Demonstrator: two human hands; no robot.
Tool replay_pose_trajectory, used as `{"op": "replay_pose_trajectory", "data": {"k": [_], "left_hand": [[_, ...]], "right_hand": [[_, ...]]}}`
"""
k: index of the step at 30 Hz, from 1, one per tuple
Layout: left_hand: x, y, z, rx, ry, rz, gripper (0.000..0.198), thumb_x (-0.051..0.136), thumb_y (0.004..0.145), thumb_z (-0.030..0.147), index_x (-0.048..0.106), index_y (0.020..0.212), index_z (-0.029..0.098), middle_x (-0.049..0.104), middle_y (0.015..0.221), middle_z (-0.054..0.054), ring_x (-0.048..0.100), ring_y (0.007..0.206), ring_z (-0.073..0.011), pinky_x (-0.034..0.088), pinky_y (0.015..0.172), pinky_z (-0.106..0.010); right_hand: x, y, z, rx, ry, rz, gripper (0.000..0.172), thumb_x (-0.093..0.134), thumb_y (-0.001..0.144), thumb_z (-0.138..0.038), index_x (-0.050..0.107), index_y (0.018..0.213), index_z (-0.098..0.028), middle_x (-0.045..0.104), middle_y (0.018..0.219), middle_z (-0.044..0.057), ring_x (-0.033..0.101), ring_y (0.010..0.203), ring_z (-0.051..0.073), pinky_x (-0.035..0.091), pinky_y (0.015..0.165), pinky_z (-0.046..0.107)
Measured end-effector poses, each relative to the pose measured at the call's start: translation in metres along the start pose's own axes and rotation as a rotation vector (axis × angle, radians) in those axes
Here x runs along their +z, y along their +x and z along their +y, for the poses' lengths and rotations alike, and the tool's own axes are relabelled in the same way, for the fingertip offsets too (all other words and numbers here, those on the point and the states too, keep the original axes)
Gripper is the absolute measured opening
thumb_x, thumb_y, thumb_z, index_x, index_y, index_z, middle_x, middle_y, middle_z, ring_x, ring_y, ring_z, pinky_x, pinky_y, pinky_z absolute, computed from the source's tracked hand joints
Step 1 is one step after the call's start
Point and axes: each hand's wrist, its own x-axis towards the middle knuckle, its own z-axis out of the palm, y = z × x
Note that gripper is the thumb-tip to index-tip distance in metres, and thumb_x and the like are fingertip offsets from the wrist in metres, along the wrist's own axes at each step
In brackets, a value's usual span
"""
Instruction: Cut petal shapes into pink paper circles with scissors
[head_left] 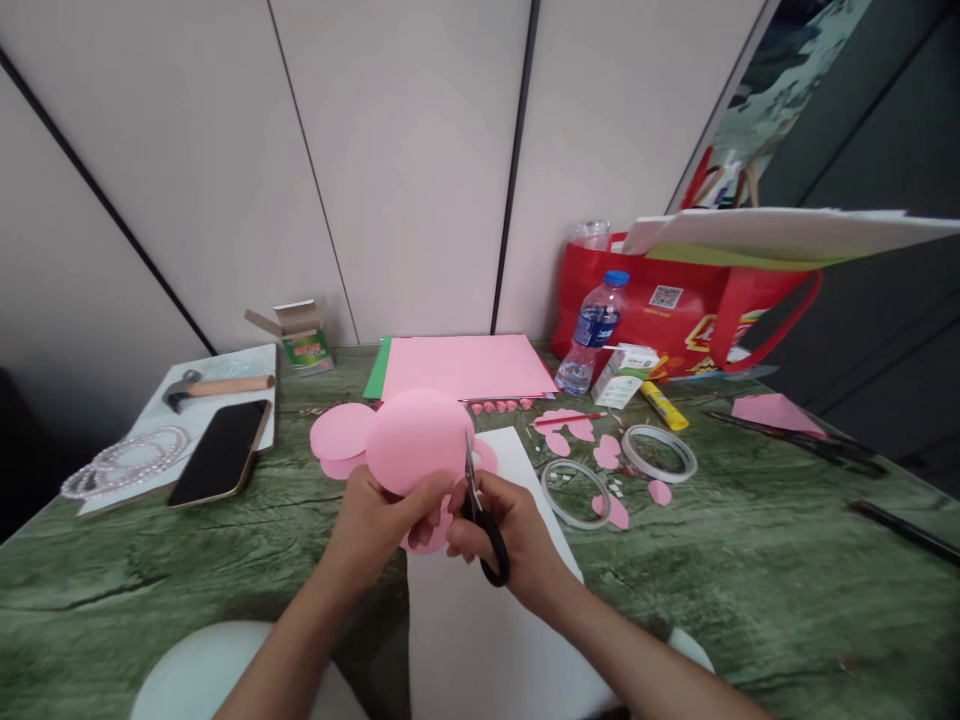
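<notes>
A round piece of pink paper [417,440] is pinched at its lower edge by my left hand [379,525], thumb on top. My right hand [514,535] grips a pair of scissors [487,535] with black handles, its blades pointing up along the disc's right edge. Whether the blades are apart I cannot tell. Behind and below the disc lie more round pink paper pieces [343,435], partly hidden. Under my hands a white sheet [495,640] hangs over the near side of the table.
Pink sheets [465,367] lie at the back. To the right are tape rolls [660,453], pink scraps, a pencil [570,418], a glue stick [664,405], a water bottle [595,335] and a red bag [675,300]. A hammer [217,386], phone [221,452] and beads [127,462] lie left.
</notes>
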Motion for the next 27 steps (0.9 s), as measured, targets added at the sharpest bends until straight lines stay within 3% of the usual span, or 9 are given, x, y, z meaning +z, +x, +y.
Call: {"op": "replay_pose_trajectory", "data": {"k": [3, 7, 16, 27], "left_hand": [[0.0008, -0.0001, 0.0029, -0.002, -0.041, -0.036, 0.034, 0.054, 0.072, 0.031, 0.053, 0.044, 0.013, 0.049, 0.034, 0.002, 0.043, 0.030, -0.0074, 0.032, 0.032, -0.018], [0.0020, 0.0001, 0.0043, -0.009, -0.022, 0.037, 0.035, 0.057, 0.069, 0.029, 0.049, 0.039, 0.013, 0.044, 0.030, 0.003, 0.038, 0.027, -0.0054, 0.029, 0.030, -0.017], [0.0036, -0.0006, 0.0002, -0.036, 0.031, 0.028, 0.034, 0.060, 0.065, 0.030, 0.048, 0.038, 0.014, 0.042, 0.030, 0.004, 0.035, 0.028, -0.0047, 0.027, 0.029, -0.017], [0.0008, -0.0012, 0.0048, -0.012, 0.030, 0.014, 0.035, 0.060, 0.065, 0.030, 0.048, 0.038, 0.013, 0.041, 0.030, 0.004, 0.034, 0.028, -0.0041, 0.025, 0.030, -0.017]], "right_hand": [[0.0008, 0.0000, 0.0017, 0.007, 0.010, -0.021, 0.025, 0.066, 0.059, -0.033, 0.047, 0.065, -0.017, 0.051, 0.050, -0.004, 0.043, 0.041, 0.008, 0.035, 0.040, 0.020], [-0.0003, 0.0002, 0.0045, -0.011, 0.027, -0.084, 0.029, 0.068, 0.058, -0.034, 0.047, 0.070, -0.018, 0.052, 0.056, -0.004, 0.043, 0.048, 0.008, 0.034, 0.044, 0.020], [-0.0049, 0.0007, 0.0033, -0.091, -0.008, -0.060, 0.033, 0.069, 0.059, -0.032, 0.046, 0.078, -0.018, 0.050, 0.065, -0.002, 0.046, 0.061, 0.012, 0.037, 0.058, 0.024], [-0.0017, 0.0000, 0.0019, -0.043, 0.050, -0.023, 0.031, 0.071, 0.057, -0.028, 0.047, 0.074, -0.018, 0.042, 0.058, -0.006, 0.035, 0.052, 0.007, 0.029, 0.047, 0.019]]}}
